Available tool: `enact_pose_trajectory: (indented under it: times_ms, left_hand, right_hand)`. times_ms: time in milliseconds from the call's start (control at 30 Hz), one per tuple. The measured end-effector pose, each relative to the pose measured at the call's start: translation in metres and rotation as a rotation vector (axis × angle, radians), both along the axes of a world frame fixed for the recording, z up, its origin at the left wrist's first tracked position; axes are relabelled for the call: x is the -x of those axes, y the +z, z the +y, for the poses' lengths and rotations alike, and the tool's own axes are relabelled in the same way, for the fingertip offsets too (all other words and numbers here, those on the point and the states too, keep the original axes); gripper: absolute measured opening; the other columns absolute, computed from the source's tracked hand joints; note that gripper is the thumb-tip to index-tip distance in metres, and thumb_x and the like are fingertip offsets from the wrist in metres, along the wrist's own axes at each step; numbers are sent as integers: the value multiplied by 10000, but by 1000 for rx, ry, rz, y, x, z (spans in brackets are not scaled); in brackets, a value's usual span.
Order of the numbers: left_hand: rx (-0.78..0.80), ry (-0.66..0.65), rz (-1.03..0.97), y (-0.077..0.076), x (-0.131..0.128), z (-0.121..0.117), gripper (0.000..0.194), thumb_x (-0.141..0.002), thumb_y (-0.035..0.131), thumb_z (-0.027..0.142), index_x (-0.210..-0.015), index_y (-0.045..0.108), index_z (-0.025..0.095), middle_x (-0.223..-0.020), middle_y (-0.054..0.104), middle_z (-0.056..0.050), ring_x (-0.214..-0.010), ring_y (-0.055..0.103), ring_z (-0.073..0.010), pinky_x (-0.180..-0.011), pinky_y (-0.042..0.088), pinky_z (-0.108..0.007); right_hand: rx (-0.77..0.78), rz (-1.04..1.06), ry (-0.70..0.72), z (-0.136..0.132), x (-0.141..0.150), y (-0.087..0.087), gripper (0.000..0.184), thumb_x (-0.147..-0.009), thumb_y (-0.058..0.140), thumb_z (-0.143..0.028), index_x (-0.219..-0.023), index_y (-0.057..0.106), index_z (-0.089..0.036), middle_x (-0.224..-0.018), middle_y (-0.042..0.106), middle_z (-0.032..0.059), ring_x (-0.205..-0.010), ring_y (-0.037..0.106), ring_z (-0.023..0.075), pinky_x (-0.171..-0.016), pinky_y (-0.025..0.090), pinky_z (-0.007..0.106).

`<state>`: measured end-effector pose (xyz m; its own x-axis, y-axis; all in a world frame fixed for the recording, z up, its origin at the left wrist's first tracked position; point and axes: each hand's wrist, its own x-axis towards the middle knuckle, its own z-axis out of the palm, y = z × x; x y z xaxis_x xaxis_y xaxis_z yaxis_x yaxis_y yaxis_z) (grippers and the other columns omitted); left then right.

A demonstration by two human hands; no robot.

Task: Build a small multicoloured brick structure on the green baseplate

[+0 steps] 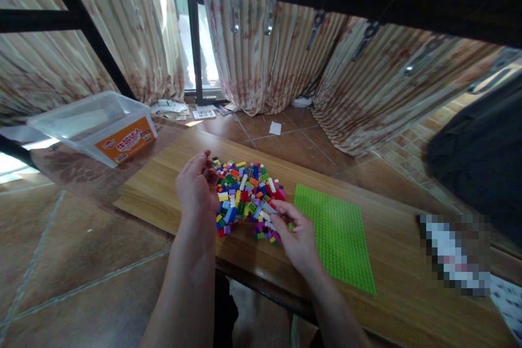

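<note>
A pile of small coloured bricks (246,191) lies on a low wooden table (391,261). Beside it on the right lies a flat light-green baseplate (334,234). My left hand (197,187) hovers at the left edge of the pile, fingers curled and pinched together at the top; what they hold is too small to make out. My right hand (296,235) rests at the pile's lower right edge, thumb and forefinger pinching a small brick that I cannot name by colour.
A clear plastic tub (94,126) with an orange label stands on a mat at the left. Papers and booklets (185,110) lie on the tiled floor by the curtains. A dark object (481,157) fills the right side. Black frame bars cross overhead.
</note>
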<state>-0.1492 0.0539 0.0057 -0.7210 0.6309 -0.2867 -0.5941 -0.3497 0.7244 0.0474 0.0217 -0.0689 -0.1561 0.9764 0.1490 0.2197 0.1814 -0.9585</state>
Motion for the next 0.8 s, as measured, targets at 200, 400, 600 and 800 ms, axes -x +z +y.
enact_pose_trajectory:
  times_ms: [200, 400, 600, 800]
  left_hand:
    - [19, -126, 52, -2, -5, 1, 188, -574, 723, 196, -735, 682, 107, -602, 551, 42, -463, 445, -16, -421, 344, -128]
    - [15, -176, 101, -7, -7, 2, 247, -520, 750, 218, -728, 692, 99, -587, 565, 38, -462, 457, -19, -416, 330, -123]
    - [63, -219, 188, -6, -4, 1, 273, -524, 761, 263, -740, 697, 110, -609, 597, 22, -459, 466, -35, -441, 349, -151]
    - [208, -331, 525, -16, -10, 3, 204, -653, 710, 326, -738, 717, 141, -592, 618, 4, -480, 495, -85, -491, 375, -204]
  right_hand:
    - [179, 197, -40, 3, 2, -2, 277, -812, 642, -378, -1033, 708, -226, -870, 730, 33, -782, 676, 189, -732, 538, 325]
    - [232, 247, -62, 5, 4, -6, 262, -781, 678, -397, -967, 732, -219, -781, 721, 24, -730, 666, 178, -674, 531, 295]
    - [325, 397, -77, 5, 2, 2, 288, -717, 746, -400, -934, 747, -211, -614, 661, -11, -508, 524, 105, -476, 398, 212]
    - [492, 735, -152, 9, -6, 11, 254, -659, 773, -308, -899, 745, -231, -725, 695, 4, -609, 573, 121, -526, 427, 219]
